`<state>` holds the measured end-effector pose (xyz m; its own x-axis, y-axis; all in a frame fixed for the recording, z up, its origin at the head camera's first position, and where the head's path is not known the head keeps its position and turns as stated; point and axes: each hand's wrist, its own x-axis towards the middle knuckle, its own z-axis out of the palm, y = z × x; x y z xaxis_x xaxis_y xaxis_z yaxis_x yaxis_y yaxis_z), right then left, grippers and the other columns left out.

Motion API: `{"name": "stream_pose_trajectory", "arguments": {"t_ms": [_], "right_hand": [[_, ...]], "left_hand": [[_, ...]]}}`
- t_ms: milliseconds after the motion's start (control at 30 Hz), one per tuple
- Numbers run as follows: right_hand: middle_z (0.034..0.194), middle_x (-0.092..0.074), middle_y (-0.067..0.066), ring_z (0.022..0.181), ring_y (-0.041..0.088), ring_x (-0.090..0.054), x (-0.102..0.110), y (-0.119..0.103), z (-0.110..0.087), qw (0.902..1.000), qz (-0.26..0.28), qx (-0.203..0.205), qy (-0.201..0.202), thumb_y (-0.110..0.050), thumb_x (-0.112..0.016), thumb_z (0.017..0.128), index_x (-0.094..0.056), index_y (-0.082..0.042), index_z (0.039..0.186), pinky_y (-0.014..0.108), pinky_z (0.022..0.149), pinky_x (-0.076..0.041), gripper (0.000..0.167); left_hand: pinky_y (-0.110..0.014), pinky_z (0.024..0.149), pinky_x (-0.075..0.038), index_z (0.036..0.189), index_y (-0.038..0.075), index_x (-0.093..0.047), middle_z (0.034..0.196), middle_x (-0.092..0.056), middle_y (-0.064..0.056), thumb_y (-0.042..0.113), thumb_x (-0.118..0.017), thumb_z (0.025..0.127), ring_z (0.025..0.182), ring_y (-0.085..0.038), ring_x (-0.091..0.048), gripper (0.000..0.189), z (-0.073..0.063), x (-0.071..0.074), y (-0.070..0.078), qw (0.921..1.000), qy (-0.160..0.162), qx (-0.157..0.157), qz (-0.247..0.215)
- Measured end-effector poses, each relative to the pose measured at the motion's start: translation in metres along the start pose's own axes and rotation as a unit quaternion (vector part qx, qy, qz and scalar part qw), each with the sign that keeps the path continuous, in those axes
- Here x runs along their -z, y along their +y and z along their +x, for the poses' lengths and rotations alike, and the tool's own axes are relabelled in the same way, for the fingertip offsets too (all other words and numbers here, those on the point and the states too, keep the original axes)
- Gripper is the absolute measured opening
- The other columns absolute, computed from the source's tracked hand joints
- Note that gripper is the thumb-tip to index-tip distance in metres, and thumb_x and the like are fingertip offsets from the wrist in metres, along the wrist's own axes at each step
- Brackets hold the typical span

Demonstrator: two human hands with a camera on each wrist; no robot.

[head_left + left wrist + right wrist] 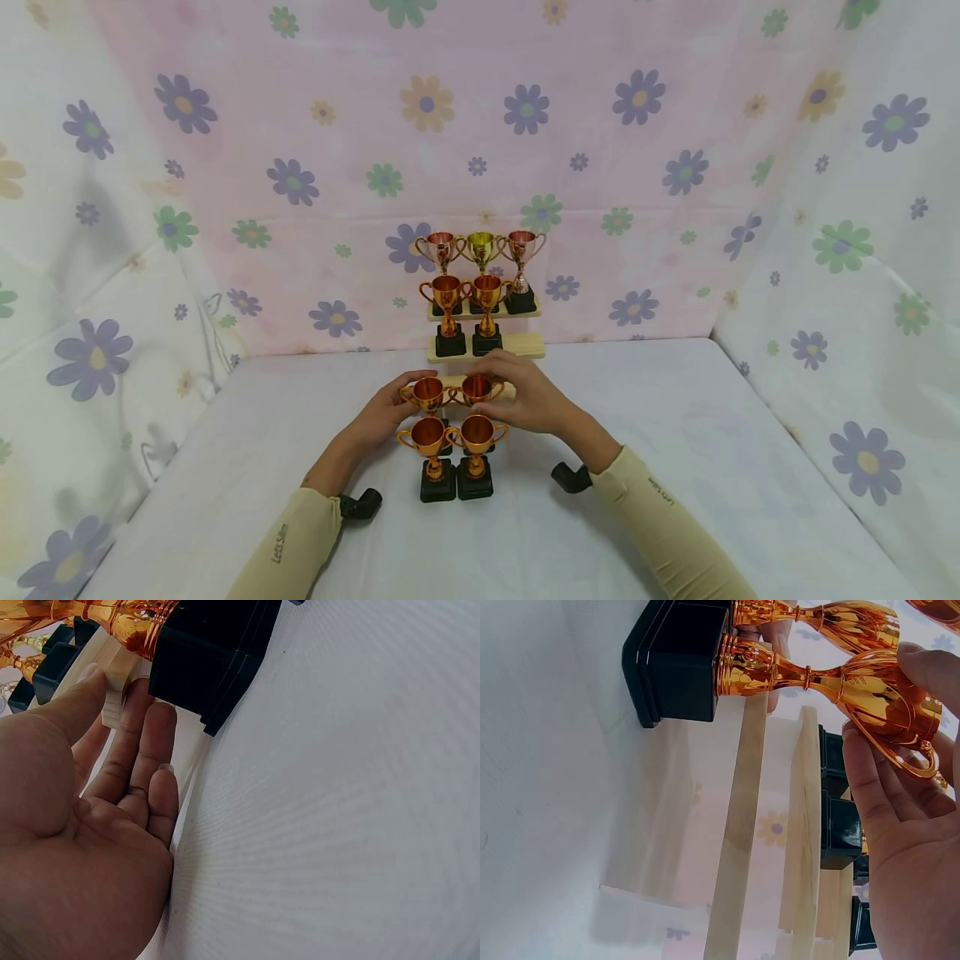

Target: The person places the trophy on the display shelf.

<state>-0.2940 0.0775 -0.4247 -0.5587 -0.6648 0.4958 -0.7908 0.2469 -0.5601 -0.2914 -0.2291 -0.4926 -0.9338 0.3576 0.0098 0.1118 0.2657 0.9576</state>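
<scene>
Gripping shelf point(527, 345) bearing trophies point(487, 292), left hand point(377, 410); right hand point(527, 395), trophy cup point(877, 686).

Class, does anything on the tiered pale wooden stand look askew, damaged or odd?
Nothing visible looks tipped or damaged. The pale wooden middle board looks unevenly filled, though: two glossy orange-gold, black-based trophies fill its left and centre, leaving its right end bare, while three shiny pink and yellow-gold trophies span the pale wooden top board.
</scene>
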Motion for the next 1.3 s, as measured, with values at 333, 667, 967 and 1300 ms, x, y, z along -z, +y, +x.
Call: {"name": "stream_pose_trajectory", "arguments": {"t_ms": [333,667,967,1300], "right_hand": [[0.13,-0.066,-0.005,0.116,0.011,-0.063,0.007,-0.003,-0.002,0.9999,0.001,0.006,0.009,-0.02,-0.085,0.093,-0.07,-0.015,0.136,0.035,0.096,-0.058,0.046],[0.128,-0.068,-0.004,0.118,0.014,-0.063,0.018,-0.006,-0.002,0.999,-0.02,0.006,0.039,-0.024,-0.085,0.093,-0.071,-0.017,0.135,0.042,0.101,-0.055,0.045],[0.128,-0.067,-0.003,0.115,0.014,-0.063,0.026,-0.008,-0.002,0.9986,-0.02,0.001,0.049,-0.023,-0.084,0.094,-0.069,-0.017,0.139,0.04,0.098,-0.057,0.048],[0.13,-0.068,0.001,0.117,0.018,-0.065,0.035,-0.009,-0.003,0.9972,-0.001,0.006,0.074,-0.018,-0.083,0.094,-0.068,-0.013,0.139,0.04,0.1,-0.057,0.048]], "left_hand": [[-0.063,0.122,-0.029,0.16,0.021,-0.047,0.141,-0.067,-0.01,0.008,-0.054,0.11,0.135,-0.028,-0.059,0.052,0.001,0.0,-0.004,1.0,-0.001,0.002,-0.009],[-0.063,0.122,-0.029,0.159,0.021,-0.048,0.139,-0.067,-0.011,0.007,-0.054,0.109,0.134,-0.03,-0.058,0.052,0.0,0.0,-0.004,0.9999,0.006,0.007,-0.003],[-0.062,0.121,-0.032,0.159,0.02,-0.047,0.137,-0.068,-0.01,0.006,-0.054,0.109,0.133,-0.028,-0.06,0.053,0.001,0.001,-0.003,1.0,0.003,0.0,0.001],[-0.062,0.122,-0.031,0.16,0.017,-0.047,0.139,-0.067,-0.011,0.007,-0.055,0.109,0.133,-0.03,-0.06,0.053,0.001,0.001,-0.004,1.0,0.003,0.001,-0.003]]}}
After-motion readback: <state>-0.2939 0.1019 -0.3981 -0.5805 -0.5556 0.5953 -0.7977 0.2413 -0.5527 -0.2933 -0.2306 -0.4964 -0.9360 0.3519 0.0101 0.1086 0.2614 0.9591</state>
